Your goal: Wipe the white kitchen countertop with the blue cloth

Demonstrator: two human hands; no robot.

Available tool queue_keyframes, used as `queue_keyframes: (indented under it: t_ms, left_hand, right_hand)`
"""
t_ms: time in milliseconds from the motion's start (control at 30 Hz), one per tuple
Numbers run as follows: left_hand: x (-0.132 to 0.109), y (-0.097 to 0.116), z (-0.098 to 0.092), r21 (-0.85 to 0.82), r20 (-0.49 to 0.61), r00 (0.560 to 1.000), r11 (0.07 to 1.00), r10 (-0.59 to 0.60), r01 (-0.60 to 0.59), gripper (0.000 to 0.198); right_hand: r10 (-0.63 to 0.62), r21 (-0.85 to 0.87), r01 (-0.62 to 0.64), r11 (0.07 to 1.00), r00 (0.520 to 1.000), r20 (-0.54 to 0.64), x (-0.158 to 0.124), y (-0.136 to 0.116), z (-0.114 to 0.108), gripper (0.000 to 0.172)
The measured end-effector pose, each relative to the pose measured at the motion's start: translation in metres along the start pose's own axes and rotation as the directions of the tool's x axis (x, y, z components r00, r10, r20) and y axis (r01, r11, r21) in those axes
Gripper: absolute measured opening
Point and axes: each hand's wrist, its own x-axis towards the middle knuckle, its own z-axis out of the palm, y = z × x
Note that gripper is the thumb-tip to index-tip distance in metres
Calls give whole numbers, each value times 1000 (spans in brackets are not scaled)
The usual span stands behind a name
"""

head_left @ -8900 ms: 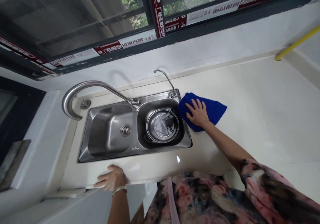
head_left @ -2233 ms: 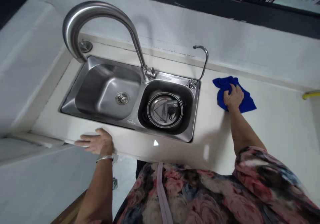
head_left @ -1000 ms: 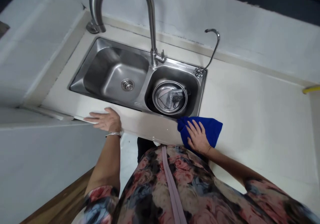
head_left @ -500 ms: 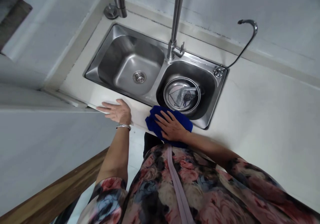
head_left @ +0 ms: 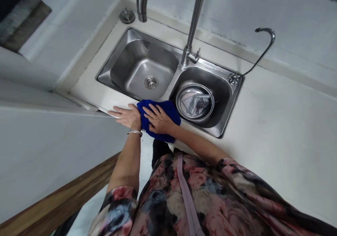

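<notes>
My right hand lies flat on a blue cloth, fingers spread and pointing left. The cloth is spread over the counter's front strip, and part of it overhangs the front edge. Just left of the cloth, my left hand rests open on the counter edge, palm down with fingers apart. A silver bracelet circles the left wrist. Behind both hands is a steel double sink. In its right basin sits a round metal strainer bowl with a grey cloth-like piece inside.
A tall steel faucet rises behind the sink's divider. A thin curved tap stands at the right rear corner. A round metal piece lies at the back left. White counter extends right; a wall panel borders the left.
My right hand has slid the blue cloth leftward along the front strip, up against my left hand. My left hand stays on the counter edge. The view has shifted slightly.
</notes>
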Motion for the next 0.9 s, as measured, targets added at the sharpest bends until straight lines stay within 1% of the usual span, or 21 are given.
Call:
queue_keyframes:
  t_ms: [100,200,300,367,433,533,633,700,767,833,900]
  left_hand:
    - [-1,1,-3,-13,13,1000,1000,-3,3,87]
    - [-1,0,-2,-12,3,1000,1000,16,-16,86]
    - [-2,-1,-1,-1,-4,999,999,47,-47,87]
    - [-2,-1,-1,-6,-1,999,999,44,-44,88]
    - [-1,-1,0,-12,4,1000,999,30,-30,88]
    - [3,-1,2,0,3,1000,1000,23,-23,90]
    - [5,1,4,28,13,1000,1000,9,-10,91]
    - [4,4,2,54,13,1000,998,-15,14,90]
    - [2,8,-1,78,14,1000,997,-24,23,88]
    - [-1,11,-4,96,25,999,995,-26,24,87]
    - [-4,13,-7,99,40,999,995,-15,11,87]
  right_hand:
    - [-51,-3,52,999,998,24,-16,3,-3,64]
    - [-139,4,139,990,989,42,-43,10,-6,67]
    - [-203,32,202,979,978,53,-75,19,-10,63]
    - [-231,50,227,973,970,76,-101,28,-14,60]
    - [-249,66,243,968,963,104,-132,39,-21,60]
    - [-239,86,230,969,963,127,-190,53,-30,62]
    - [-155,97,143,985,980,126,-256,58,-39,62]
    - [-51,101,40,994,992,114,-299,56,-43,59]
    - [71,108,-82,991,992,102,-338,51,-46,57]
    - [198,119,-211,970,974,111,-376,46,-50,56]
    - [337,126,-356,926,930,147,-414,42,-53,56]
